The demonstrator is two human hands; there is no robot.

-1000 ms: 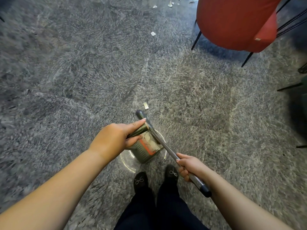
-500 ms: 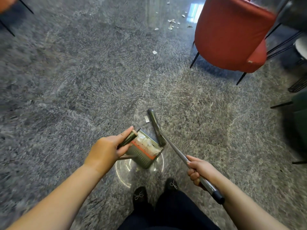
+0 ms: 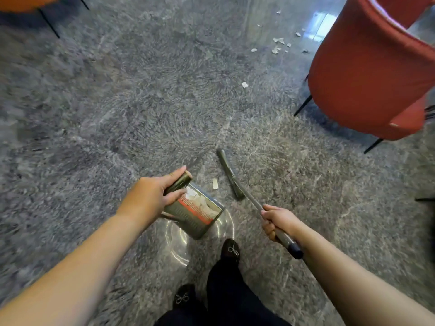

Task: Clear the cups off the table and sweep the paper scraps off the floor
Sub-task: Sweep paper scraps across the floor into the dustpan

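L hand (image 3: 150,196) grips dustpan (image 3: 196,212) handle w/ scraps inside, R hand (image 3: 279,221) wrapped round broom (image 3: 237,187) pole, head on floor (image 3: 117,102) beside one paper scrap (image 3: 215,183); more scraps (image 3: 277,45) near red chair (image 3: 372,74).

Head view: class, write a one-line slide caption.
Left hand holds the dustpan, right hand the broom; paper scrap between them.

No readable text, label or number shows anywhere.

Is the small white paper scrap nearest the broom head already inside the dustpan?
No, the small white paper scrap lies on the grey floor between the dark dustpan and broom head.
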